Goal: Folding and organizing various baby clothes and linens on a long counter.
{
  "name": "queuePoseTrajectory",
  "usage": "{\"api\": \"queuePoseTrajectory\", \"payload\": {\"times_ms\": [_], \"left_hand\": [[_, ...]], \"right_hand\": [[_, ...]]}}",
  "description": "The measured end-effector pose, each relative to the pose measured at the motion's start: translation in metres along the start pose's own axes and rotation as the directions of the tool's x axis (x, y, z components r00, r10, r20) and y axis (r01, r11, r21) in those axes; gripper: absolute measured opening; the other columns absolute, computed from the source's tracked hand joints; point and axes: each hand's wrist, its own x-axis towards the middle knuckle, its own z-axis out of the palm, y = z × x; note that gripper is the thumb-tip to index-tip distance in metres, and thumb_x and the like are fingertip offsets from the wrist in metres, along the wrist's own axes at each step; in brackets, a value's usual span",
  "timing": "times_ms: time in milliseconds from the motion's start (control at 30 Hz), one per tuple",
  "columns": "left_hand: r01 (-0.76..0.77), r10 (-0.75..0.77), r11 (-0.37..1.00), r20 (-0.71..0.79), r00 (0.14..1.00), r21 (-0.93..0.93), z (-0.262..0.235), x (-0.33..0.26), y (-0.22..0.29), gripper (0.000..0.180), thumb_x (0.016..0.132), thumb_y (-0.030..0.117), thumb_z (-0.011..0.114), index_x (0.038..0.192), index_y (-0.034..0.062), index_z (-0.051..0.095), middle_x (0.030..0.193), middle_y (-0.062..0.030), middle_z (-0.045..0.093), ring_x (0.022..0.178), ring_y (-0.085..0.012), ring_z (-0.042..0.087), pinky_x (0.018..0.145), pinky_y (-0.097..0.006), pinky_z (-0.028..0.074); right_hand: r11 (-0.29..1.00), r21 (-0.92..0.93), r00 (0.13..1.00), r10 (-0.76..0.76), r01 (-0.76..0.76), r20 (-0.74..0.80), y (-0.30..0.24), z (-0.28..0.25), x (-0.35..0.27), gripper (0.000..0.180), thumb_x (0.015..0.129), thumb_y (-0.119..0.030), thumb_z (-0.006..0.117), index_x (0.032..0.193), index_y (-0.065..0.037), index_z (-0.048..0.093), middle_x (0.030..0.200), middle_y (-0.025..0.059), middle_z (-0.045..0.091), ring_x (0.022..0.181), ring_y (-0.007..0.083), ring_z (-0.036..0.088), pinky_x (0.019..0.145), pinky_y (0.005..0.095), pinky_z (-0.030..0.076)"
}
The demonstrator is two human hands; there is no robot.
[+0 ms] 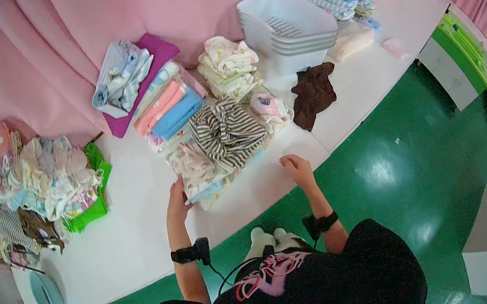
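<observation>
Clothes sit heaped mid-table: a pale patterned garment (194,170) lies at the near edge of the pile, with a striped garment (227,132) touching it on the far side. The left hand (176,198) rests open against the pale garment's near-left corner, fingers flat, gripping nothing. The right hand (295,165), loosely curled and empty, rests on the bare white table (141,235) to the right of that garment. Beyond the striped garment stand folded stacks (170,106) and white baskets (287,27); a brown cloth (313,93) lies to its right, a loose heap (44,184) well off to its left.
</observation>
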Motion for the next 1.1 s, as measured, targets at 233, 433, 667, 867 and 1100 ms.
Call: {"api": "queuePoseTrajectory", "payload": {"times_ms": [233,433,667,867,1100], "left_hand": [[-0.359,0.318,0.928,-0.294,0.901,-0.098,-0.041,0.024,0.05,0.068,0.072,0.054,0.046,0.116,0.0048,0.031,0.111,-0.0121,0.043,0.1,-0.0218,0.043,0.08,-0.036,0.036],[-0.586,0.556,0.791,-0.196,0.808,-0.173,-0.12,0.09,0.168,0.082,0.068,0.06,0.044,0.129,0.0148,0.012,0.125,-0.0152,0.027,0.11,-0.0297,0.034,0.084,-0.047,0.031],[-0.405,0.438,0.857,0.036,0.898,-0.318,-0.116,0.16,0.228,0.081,0.067,0.058,0.049,0.126,0.0087,0.023,0.113,-0.0164,0.041,0.102,-0.026,0.043,0.086,-0.039,0.033],[-0.458,0.47,0.873,0.039,0.882,-0.168,-0.107,0.181,0.208,0.076,0.069,0.054,0.051,0.123,0.0046,0.029,0.111,-0.0158,0.044,0.103,-0.0238,0.042,0.087,-0.034,0.033],[-0.453,0.45,0.89,-0.05,0.891,-0.049,-0.103,0.186,0.196,0.076,0.069,0.053,0.052,0.122,0.0035,0.03,0.112,-0.0153,0.044,0.103,-0.0235,0.042,0.087,-0.033,0.033]], "right_hand": [[0.993,-0.121,0.998,-0.017,0.01,-0.058,0.006,-0.021,0.01,0.019,0.078,-0.016,0.049,0.084,0.001,0.058,0.07,0.0082,0.059,0.065,0.012,0.054,0.062,0.0229,0.042],[0.997,-0.006,0.996,0.073,-0.073,-0.049,-0.007,-0.026,0.014,0.023,0.08,-0.019,0.048,0.083,0.002,0.058,0.073,0.0079,0.059,0.068,0.0121,0.054,0.062,0.0234,0.042],[0.945,0.307,0.994,-0.104,0.11,-0.036,-0.116,-0.016,0.104,0.022,0.081,-0.018,0.047,0.092,0.0,0.053,0.082,0.0061,0.058,0.075,0.0121,0.054,0.066,0.0237,0.042],[0.963,0.255,0.945,-0.164,0.09,0.284,-0.228,0.053,0.225,0.046,0.079,-0.033,0.05,0.115,-0.008,0.037,0.103,0.0089,0.05,0.093,0.0164,0.049,0.076,0.0291,0.041],[0.94,0.333,0.559,-0.313,0.07,0.767,-0.247,0.162,0.315,0.053,0.075,-0.033,0.056,0.118,-0.012,0.034,0.114,0.0072,0.043,0.094,0.0184,0.048,0.078,0.0321,0.041]]}}
